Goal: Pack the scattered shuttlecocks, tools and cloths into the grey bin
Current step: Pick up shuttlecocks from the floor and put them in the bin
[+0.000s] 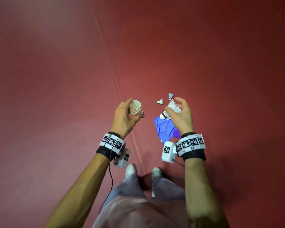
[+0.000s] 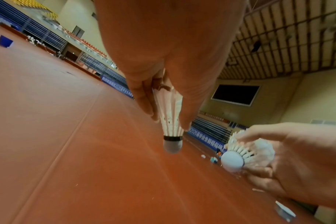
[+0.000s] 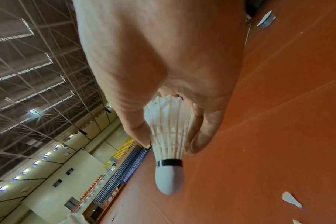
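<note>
My left hand (image 1: 130, 111) (image 2: 169, 84) pinches a white feather shuttlecock (image 1: 136, 109) (image 2: 170, 119) by its skirt, cork pointing away from the wrist. At the same height my right hand (image 1: 176, 107) (image 3: 171, 121) holds a second white shuttlecock (image 1: 170, 109) (image 3: 169, 136) (image 2: 242, 153) between thumb and curled fingers. Below the right hand a blue cloth (image 1: 165, 129) lies crumpled on the red floor. Two more shuttlecocks (image 1: 160, 101) (image 1: 170, 96) lie on the floor just beyond the cloth. No grey bin shows in the head view.
Red sports-hall flooring (image 1: 72, 79) spreads all around, crossed by a seam line (image 1: 109, 56). My feet (image 1: 130, 170) stand just behind the cloth. In the right wrist view loose shuttlecocks (image 3: 291, 199) lie on the floor. Stands and walls are far off.
</note>
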